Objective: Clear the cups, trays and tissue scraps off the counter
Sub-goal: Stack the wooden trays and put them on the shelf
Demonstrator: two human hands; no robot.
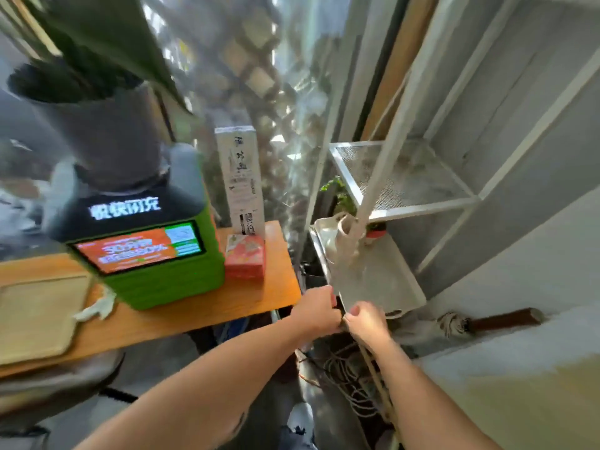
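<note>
Trays first: a pale wooden tray point(35, 316) lies flat at the left end of the orange counter point(201, 306), not yet cleared, and a crumpled white tissue scrap point(97, 306) lies just beside it, against the foot of the green kiosk point(152, 264). No cups in view. Both my hands are off the counter's right end, at the near edge of a grey tray point(380, 280) on the white metal shelf unit point(402, 190). Left hand point(316, 308) is curled closed at that edge; right hand point(365, 319) has fingers pressed together, pinching the rim, I judge; motion blur hides the contact. Grey tray: smooth, matte, rounded corners. Upper shelf: fine mesh. Judgement: task partly done; wooden tray and tissue remain.
</note>
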